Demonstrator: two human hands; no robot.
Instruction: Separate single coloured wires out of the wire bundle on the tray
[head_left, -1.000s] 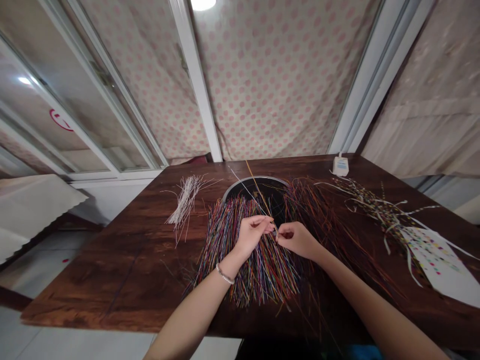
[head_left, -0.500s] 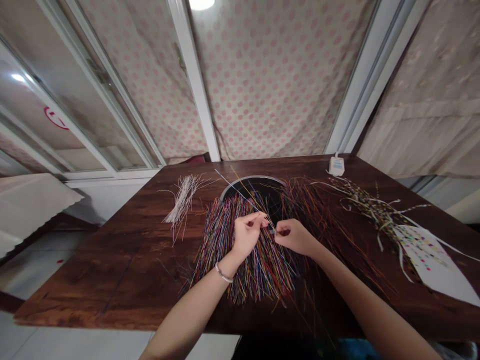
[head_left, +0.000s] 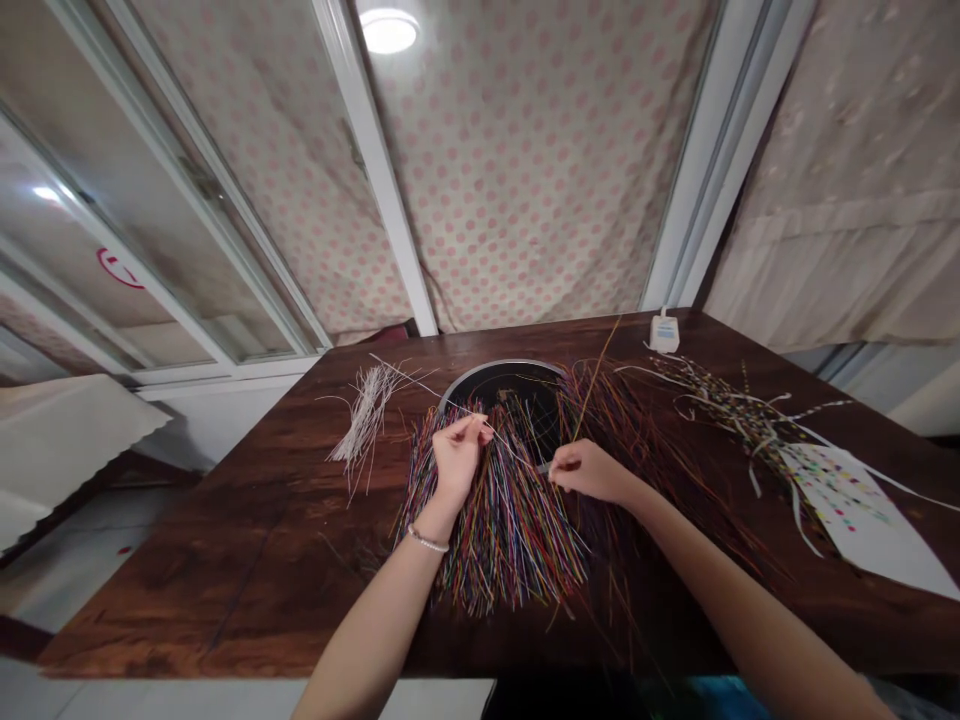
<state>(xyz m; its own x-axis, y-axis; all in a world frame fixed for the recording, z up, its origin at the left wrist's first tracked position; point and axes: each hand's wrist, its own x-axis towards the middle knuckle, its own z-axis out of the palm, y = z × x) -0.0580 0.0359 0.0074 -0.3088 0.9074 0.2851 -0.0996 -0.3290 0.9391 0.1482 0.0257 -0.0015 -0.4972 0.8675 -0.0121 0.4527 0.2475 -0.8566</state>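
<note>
My left hand (head_left: pixel 457 458), a beaded bracelet on its wrist, pinches a thin white strand (head_left: pixel 421 387) that slants up to the left. In the closed fingers of my right hand (head_left: pixel 589 468) is a thin orange-yellow strand (head_left: pixel 598 375), pointing up and away. Both hands are above a thick, fanned bundle of multicoloured strands (head_left: pixel 510 545). These strands lie partly over a round black tray (head_left: pixel 487 367) with a pale rim. Darker, reddish-orange strands (head_left: pixel 660 465) spread to the right of my right hand. Whether the strands are wire or thread I cannot tell.
A bundle of white strands (head_left: pixel 364 412) lies left on the brown wooden table (head_left: pixel 172 590). Dotted strands and ribbons (head_left: pixel 724 408) lie right, beside a white sheet with coloured dots (head_left: pixel 892 535). A white plug-like block (head_left: pixel 664 332) stands at the back edge.
My hands have moved apart, the left one going left with the white strand. The orange-yellow strand, crossing beside the white one before, now points up to the right from my right hand.
</note>
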